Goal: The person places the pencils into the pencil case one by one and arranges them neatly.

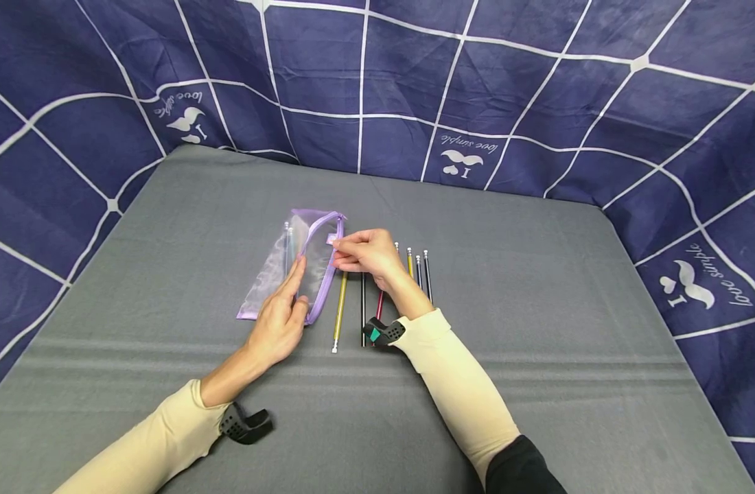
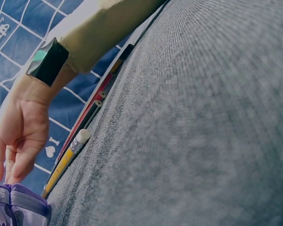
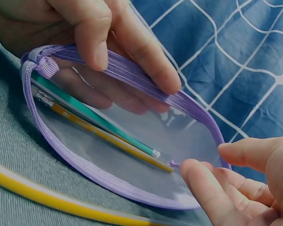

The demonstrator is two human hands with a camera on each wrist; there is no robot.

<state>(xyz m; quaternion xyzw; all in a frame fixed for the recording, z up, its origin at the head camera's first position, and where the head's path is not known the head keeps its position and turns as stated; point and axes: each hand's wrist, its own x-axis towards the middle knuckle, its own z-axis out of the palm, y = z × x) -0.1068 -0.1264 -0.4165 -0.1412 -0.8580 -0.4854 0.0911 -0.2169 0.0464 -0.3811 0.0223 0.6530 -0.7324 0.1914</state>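
A see-through purple mesh zip pouch (image 1: 259, 299) lies on the grey table with its zip mouth spread apart. Inside, a green pencil (image 3: 92, 113) and a yellow pencil (image 3: 108, 135) lie side by side. My left hand (image 1: 275, 326) holds one zip edge of the mouth, its thumb and fingers on both sides of the mesh in the right wrist view. With thumb and fingertips, my right hand (image 1: 373, 255) pinches the opposite edge by the small white tag (image 1: 331, 239). Just right of the pouch lies a loose yellow pencil (image 1: 340, 312). My left fingers are mostly cut off in the left wrist view.
Beneath and beside my right forearm lie several more pencils: a black one (image 1: 363, 309), a red one (image 1: 380, 305) and a dark one (image 1: 428, 278) at the far right. A blue curtain with white lines (image 1: 402, 82) hangs behind the table (image 1: 538, 288).
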